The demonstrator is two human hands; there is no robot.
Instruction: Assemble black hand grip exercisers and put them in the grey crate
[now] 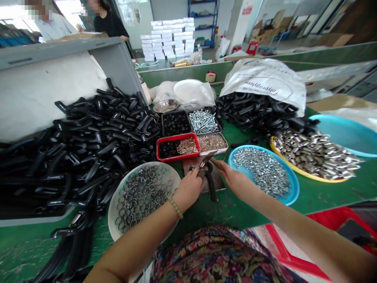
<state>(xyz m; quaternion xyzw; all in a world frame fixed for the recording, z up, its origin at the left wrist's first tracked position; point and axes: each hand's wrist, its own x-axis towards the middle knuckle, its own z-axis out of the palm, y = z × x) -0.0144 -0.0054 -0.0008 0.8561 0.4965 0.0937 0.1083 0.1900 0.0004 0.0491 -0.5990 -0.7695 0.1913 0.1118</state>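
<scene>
Bright overhead, blown-out glare top left, bowed edges (wide lens)

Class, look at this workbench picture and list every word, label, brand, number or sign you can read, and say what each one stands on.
"polypropylene", upside down on the white plastic sack
Red sign on the far pillar: too small to read
Papers on the back wall: too blurred to read
</scene>
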